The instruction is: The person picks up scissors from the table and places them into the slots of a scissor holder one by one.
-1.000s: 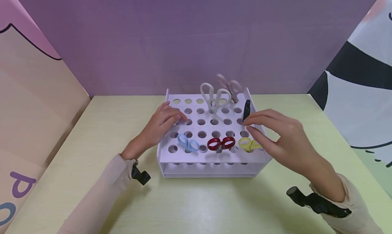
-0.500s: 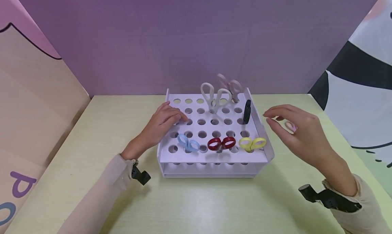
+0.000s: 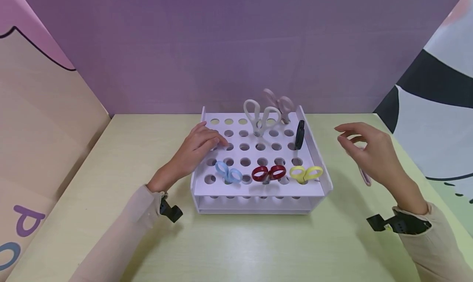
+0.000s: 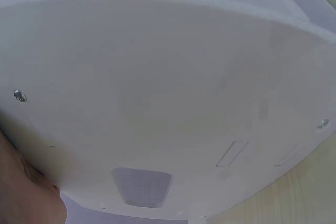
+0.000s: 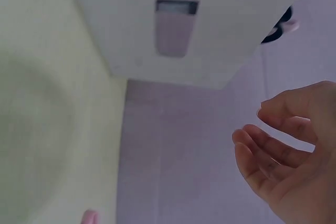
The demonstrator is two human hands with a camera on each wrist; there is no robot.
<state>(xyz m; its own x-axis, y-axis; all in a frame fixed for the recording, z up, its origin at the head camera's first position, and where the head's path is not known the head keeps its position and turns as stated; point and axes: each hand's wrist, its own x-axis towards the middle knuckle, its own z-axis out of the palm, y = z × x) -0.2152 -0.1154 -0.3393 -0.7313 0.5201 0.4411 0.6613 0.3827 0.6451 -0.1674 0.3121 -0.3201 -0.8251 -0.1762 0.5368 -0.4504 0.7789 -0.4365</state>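
My left hand (image 3: pixel 201 144) rests on the left edge of a white rack (image 3: pixel 255 189) with rows of round holes; in the left wrist view it lies against the rack's side panel (image 4: pixel 157 77). My right hand (image 3: pixel 373 152), apart from the rack on its right, holds nothing; its fingers (image 5: pixel 257 156) are loosely bent. Below it, mostly hidden, is a pink thing (image 3: pixel 365 177). In the rack stand black-handled scissors (image 3: pixel 299 135), white scissors (image 3: pixel 260 118), pale pink scissors (image 3: pixel 282 105), blue scissors (image 3: pixel 228 173), red scissors (image 3: pixel 268 173) and yellow scissors (image 3: pixel 305 173).
The rack stands on a pale wooden table (image 3: pixel 244 245). A purple wall panel (image 3: pixel 236 48) rises behind it, with printed panels at left and right. The rack's side panel has a cut-out slot (image 5: pixel 173 32).
My right hand has let go of the black-handled scissors, which stay upright in the rack, and has moved off to the right, above the pink thing. My left hand stays put.
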